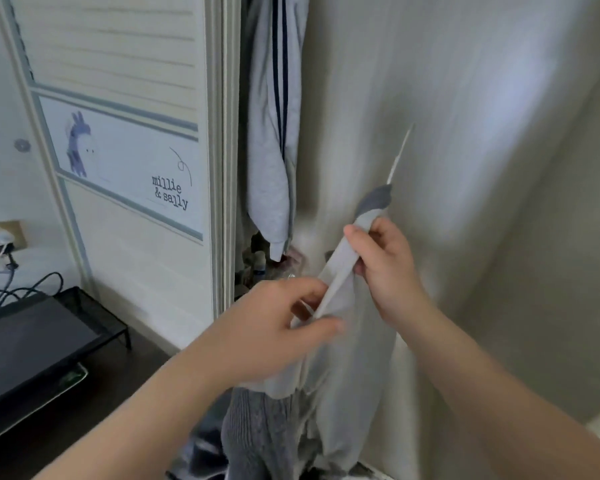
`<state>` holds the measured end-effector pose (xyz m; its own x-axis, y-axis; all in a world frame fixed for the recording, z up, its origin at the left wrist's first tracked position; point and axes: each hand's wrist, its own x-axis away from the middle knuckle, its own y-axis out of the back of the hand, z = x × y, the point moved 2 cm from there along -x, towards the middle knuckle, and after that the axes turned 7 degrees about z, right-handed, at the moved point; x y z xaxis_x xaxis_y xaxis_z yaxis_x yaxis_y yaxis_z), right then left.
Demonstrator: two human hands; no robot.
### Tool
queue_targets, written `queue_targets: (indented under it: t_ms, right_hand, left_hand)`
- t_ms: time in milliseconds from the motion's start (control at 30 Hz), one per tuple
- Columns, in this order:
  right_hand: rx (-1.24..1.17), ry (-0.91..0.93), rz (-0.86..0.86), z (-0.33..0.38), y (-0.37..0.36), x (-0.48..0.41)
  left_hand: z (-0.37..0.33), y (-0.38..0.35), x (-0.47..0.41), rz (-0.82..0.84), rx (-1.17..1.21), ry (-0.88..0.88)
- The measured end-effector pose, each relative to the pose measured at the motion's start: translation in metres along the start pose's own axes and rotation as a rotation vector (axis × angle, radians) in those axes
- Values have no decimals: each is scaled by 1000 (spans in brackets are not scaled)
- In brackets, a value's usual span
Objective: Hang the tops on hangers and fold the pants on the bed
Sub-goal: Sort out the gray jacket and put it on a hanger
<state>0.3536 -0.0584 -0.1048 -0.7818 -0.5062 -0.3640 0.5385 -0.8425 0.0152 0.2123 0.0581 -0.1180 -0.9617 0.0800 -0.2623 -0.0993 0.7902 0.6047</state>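
Left hand [291, 323] and right hand [385, 268] gripped a grey top [347, 358] I judged half-fitted on its hanger [400, 155]; a jacket [271, 168] already hung.

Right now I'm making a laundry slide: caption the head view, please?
The left hand pinches a white hanger, the right hand grips the light grey top over it, beside a wardrobe door.

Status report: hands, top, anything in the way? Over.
Left hand and right hand both gripping grey top. Hanger inside it, hook up. Striped garment hangs left, apart.
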Motion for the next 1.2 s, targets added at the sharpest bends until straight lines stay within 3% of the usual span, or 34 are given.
queue_targets:
  t_ms: [300,700,933,1200]
  right_hand:
    - [126,274,-29,70,2,-148]
    - [318,576,-10,209,52,-320]
    - [483,600,-103,291,90,-396]
    - [511,461,-114,325,127,-444]
  left_hand:
    - [-15,95,-107,-117,-168,-197]
    - [-95,186,-276,-361,-638,-243]
    - [-153,227,-369,-463,-862,-193]
    - [-185,242,-436,-544,-896,-163]
